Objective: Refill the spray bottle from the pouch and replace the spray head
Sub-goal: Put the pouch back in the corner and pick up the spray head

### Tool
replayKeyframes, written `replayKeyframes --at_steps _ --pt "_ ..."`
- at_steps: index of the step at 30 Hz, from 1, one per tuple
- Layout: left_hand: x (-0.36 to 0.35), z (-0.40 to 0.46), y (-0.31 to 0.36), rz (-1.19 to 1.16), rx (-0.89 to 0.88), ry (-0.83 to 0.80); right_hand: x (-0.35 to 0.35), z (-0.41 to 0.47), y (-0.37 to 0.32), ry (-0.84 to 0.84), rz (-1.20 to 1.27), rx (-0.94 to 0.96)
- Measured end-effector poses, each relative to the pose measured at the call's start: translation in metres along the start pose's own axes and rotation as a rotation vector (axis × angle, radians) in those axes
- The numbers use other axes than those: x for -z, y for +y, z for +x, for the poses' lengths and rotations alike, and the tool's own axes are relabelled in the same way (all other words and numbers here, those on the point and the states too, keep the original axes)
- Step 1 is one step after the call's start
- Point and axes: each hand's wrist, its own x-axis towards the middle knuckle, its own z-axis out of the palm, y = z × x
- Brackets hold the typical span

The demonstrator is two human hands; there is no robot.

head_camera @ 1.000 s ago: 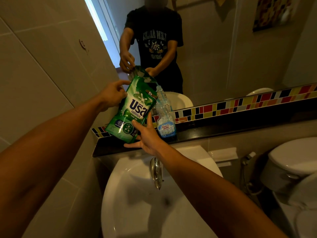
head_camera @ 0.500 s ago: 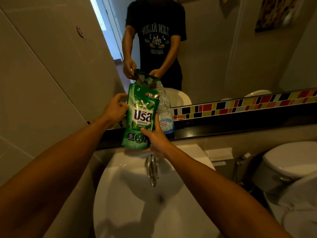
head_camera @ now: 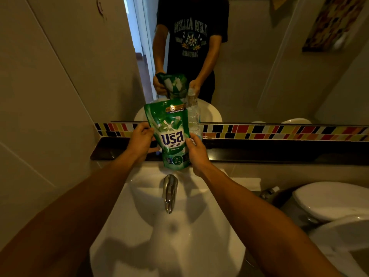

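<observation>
Green refill pouch [head_camera: 173, 136], tilted a second ago, now upright over the black ledge [head_camera: 279, 151]. Left hand [head_camera: 139, 140] grips its 9 o'clock edge, right hand [head_camera: 196, 150] its 3 o'clock edge. Headless spray bottle [head_camera: 193, 116] stands behind at 1 o'clock; pouring likely not yet begun.

We hold the green pouch [head_camera: 173, 136] upright above the faucet [head_camera: 169, 191], left hand [head_camera: 140, 141] at its nine o'clock, right hand [head_camera: 196, 151] at four. The clear bottle [head_camera: 193, 116], seemingly uncapped, stands at its two o'clock on the ledge [head_camera: 279, 150].

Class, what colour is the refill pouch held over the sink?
Green, with white lettering; the pouch shows best in the head view.
</observation>
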Motion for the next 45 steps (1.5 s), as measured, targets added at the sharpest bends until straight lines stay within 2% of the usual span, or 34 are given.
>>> replayKeyframes --at_steps 6,14,22,29,37,42,45 --pt "0.020 -0.002 0.002 -0.130 -0.035 0.021 -0.026 0.012 -0.006 0.018 0.174 -0.111" --pt "0.085 0.007 0.016 -0.047 -0.053 0.150 -0.089 0.022 -0.006 -0.027 0.120 -0.117" --pt "0.142 0.018 0.017 -0.073 -0.089 0.273 -0.167 0.039 0.005 -0.004 0.094 -0.115" --pt "0.189 0.051 0.006 -0.066 -0.093 0.351 -0.223 0.065 0.018 -0.069 0.087 -0.090" --pt "0.219 0.093 -0.008 -0.082 -0.069 0.451 -0.260 0.097 0.029 -0.106 0.082 -0.047" --pt "0.216 0.095 -0.007 0.074 -0.121 0.491 -0.272 0.108 0.036 -0.107 0.078 -0.020" --pt "0.213 0.098 -0.013 0.004 -0.156 0.523 -0.273 0.111 0.036 -0.111 0.083 0.013"
